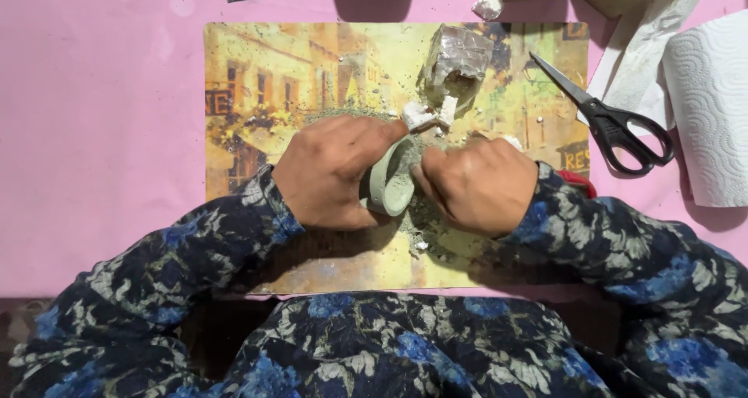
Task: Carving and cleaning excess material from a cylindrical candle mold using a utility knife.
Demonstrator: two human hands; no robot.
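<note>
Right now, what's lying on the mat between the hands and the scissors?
In the head view, the mat there holds grey-green dust and small white crumbs; otherwise that stretch before the scissors is bare.

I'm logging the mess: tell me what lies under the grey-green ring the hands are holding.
Under the grey-green ring lies grey-green dust on the picture mat. The left hand and right hand cover the mat directly beneath, so nothing more shows.

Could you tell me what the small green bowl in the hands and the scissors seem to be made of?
The green bowl looks like unfired clay: matte, with grey-green dust on the mat. The scissors seem steel-bladed, with glossy black handles, probably plastic.
</note>
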